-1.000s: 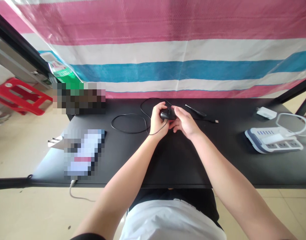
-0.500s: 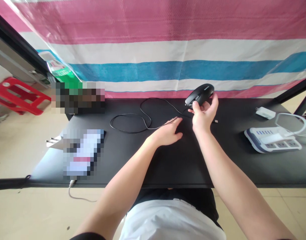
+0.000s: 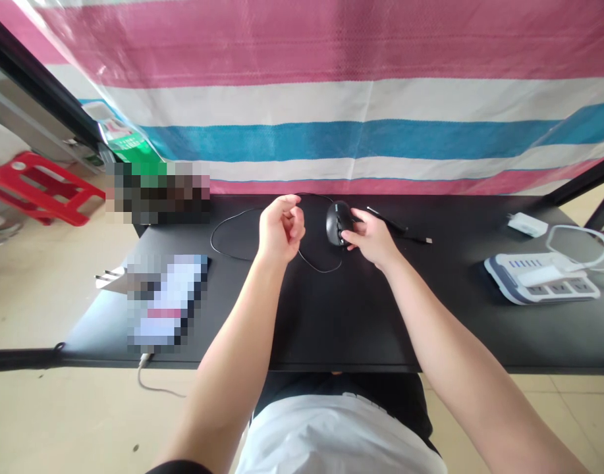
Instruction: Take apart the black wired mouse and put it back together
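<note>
A black computer mouse [image 3: 338, 224] is gripped along its right side by my right hand [image 3: 373, 238], low over the back half of the black table. My left hand [image 3: 282, 229] is to the left of the mouse, palm turned inward and fingers curled closed. The thin black mouse cable [image 3: 227, 253] lies in loose loops that pass behind my left hand; whether the fingers pinch it is hidden. To the right of my right hand lie the cable's USB plug [image 3: 429, 240] and a slim dark object [image 3: 388, 220] that I cannot identify.
A white power strip [image 3: 541, 280] with a cable plugged in and a white charger [image 3: 527, 225] sit at the right. A blurred phone [image 3: 170, 299] and a plug adapter [image 3: 116, 280] lie left. A bottle [image 3: 134, 148] stands back left; a striped sheet [image 3: 331, 141] hangs behind.
My right hand has brought the mouse left and down towards the tabletop. My left hand has moved left, turned over and curled its fingers. The cable loops have shifted.
</note>
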### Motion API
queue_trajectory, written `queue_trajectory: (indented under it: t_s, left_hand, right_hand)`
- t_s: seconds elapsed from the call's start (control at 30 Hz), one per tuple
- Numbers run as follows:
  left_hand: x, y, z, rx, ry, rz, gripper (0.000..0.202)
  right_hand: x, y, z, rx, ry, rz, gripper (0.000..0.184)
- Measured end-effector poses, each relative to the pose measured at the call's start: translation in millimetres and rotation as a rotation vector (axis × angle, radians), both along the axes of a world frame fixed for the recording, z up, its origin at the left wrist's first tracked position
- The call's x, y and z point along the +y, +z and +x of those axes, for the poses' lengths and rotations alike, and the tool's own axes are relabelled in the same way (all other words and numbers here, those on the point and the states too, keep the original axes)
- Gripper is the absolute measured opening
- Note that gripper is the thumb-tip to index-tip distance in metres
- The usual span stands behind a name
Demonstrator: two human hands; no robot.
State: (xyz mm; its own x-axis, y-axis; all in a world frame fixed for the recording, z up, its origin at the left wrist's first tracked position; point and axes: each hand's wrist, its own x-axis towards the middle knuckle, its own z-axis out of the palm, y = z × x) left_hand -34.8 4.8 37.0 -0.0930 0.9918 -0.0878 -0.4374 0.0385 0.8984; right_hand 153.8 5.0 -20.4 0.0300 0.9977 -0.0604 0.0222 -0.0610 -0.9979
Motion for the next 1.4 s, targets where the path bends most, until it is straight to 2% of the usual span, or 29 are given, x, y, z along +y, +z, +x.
queue_trajectory:
  t_s: [0.07, 0.1, 0.2, 0.3, 0.37, 0.47, 0.53, 0.67, 0.8, 0.97, 1.1, 1.17, 1.27, 1.4]
  left_hand:
    - [6.6, -10.3, 1.5, 0.184, 0.11, -0.035, 0.009]
    - [8.9, -17.3, 3.4, 0.308, 0.114, -0.051, 0.014]
    - [11.8, -38.9, 11.5, 0.567, -0.019, -0.072, 0.02]
    - [10.3, -51.1, 18.6, 0.676, -0.128, -0.033, 0.021]
    - [8.5, -52.4, 21.2, 0.711, -0.174, 0.01, 0.017]
    - [6.6, -49.1, 22.0, 0.766, -0.217, 0.05, 0.014]
    - [6.0, -46.9, 21.7, 0.753, -0.223, 0.064, 0.015]
    - [6.0, -46.9, 21.8, 0.788, -0.23, 0.07, 0.016]
    - [10.2, -51.4, 21.1, 0.766, -0.163, 0.064, 0.016]
    - [18.7, -47.6, 9.6, 0.643, -0.057, -0.018, 0.017]
    - [20.5, -34.4, -1.3, 0.508, 0.072, -0.057, 0.011]
    - [20.4, -30.6, -3.4, 0.44, 0.114, -0.063, 0.007]
    - [20.6, -30.9, -3.2, 0.375, 0.164, -0.055, 0.005]
    - [22.4, -35.6, -2.1, 0.355, 0.251, -0.016, 0.003]
  right_hand:
    - [0.4, -3.9, -1.4, -0.028, 0.031, -0.009, 0.072]
    - [0.8, -6.0, -1.8, -0.038, 0.039, -0.009, 0.069]
    - [1.5, -9.8, -1.3, -0.09, 0.02, 0.0, 0.061]
    - [-0.7, -6.1, -0.1, -0.28, 0.051, 0.046, 0.04]
    - [-3.7, -0.1, -0.6, -0.474, 0.115, 0.094, 0.028]
    - [-7.5, 8.6, -3.7, -0.737, 0.093, 0.131, 0.027]
    - [-8.4, 10.9, -6.1, -0.832, 0.081, 0.143, 0.028]
    - [-6.5, 6.4, -7.3, -0.892, 0.073, 0.179, 0.03]
    - [-3.5, -1.7, -4.4, -0.866, 0.017, 0.216, 0.035]
    - [0.0, -1.4, 4.1, -0.662, -0.154, 0.239, 0.047]
    - [4.7, 0.6, 18.4, -0.447, -0.3, 0.245, 0.036]
    - [7.5, -0.6, 26.3, -0.377, -0.323, 0.236, 0.029]
    - [10.6, -3.4, 35.4, -0.3, -0.353, 0.209, 0.027]
    - [10.9, -4.1, 39.7, -0.348, -0.371, 0.216, 0.023]
